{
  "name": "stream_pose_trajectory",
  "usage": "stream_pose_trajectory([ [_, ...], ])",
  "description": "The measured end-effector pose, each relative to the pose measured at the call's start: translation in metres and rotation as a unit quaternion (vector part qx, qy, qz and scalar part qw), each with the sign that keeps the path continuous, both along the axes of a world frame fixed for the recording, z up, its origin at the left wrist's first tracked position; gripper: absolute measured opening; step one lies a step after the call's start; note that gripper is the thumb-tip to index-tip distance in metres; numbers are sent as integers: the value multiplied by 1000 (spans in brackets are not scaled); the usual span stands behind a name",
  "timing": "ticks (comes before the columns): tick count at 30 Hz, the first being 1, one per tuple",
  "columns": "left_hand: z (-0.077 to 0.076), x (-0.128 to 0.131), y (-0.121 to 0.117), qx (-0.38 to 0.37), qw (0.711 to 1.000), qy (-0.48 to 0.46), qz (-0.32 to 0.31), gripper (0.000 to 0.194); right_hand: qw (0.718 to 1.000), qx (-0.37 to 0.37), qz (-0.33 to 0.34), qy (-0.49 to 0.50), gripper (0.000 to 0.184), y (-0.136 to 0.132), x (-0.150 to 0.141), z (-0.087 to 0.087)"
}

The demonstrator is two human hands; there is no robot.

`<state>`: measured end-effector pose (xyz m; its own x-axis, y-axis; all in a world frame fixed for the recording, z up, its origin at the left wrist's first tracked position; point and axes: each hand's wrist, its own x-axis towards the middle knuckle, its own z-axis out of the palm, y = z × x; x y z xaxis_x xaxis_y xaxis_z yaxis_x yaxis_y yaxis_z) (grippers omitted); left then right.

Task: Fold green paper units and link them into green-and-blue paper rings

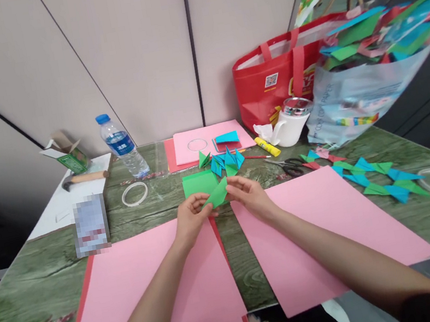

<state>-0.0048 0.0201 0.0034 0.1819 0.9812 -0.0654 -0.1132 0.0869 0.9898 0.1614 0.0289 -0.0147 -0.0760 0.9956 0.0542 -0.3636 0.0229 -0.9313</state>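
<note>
A folded piece of green paper (pixel 217 194) is held up between both hands, above the gap between two pink sheets. My left hand (pixel 192 218) pinches its left end, and my right hand (pixel 249 197) pinches the right end with thumb and fingers. Just behind lies a flat green paper (pixel 199 183). Farther back are several folded blue and green paper pieces (pixel 226 161). One large pink sheet (pixel 151 294) lies under my left forearm, with red paper showing along its edges. Another pink sheet (pixel 314 227) lies under my right forearm.
Black scissors (pixel 293 166), a yellow glue stick (pixel 267 146) and a white mug (pixel 290 124) stand or lie behind right. A ring of folded paper (pixel 384 178) lies at right. Behind left are a water bottle (pixel 124 146), a tape roll (pixel 135 194) and a hammer (pixel 85 178).
</note>
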Motion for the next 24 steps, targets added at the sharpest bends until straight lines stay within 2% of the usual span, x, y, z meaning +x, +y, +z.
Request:
stream_pose_trajectory([
  [3, 1, 1, -1, -10, 1000, -5, -8, 33, 999, 15, 7, -34, 37, -1, 0, -2],
  [8, 1, 2, -1, -11, 1000, 0, 1, 29, 994, 35, -55, -88, 29, -4, -1, 1],
  [14, -3, 3, -1, -9, 1000, 16, -3, 26, 993, 20, -7, -116, 24, -9, -5, 6],
  [19, -3, 5, -4, -18, 999, 21, -17, 26, 993, 5, -20, -119, 28, -9, -6, 5],
  [24, 0, 7, -5, -16, 1000, 3, 8, 24, 992, 11, -30, -126, 27, -6, -2, 1],
])
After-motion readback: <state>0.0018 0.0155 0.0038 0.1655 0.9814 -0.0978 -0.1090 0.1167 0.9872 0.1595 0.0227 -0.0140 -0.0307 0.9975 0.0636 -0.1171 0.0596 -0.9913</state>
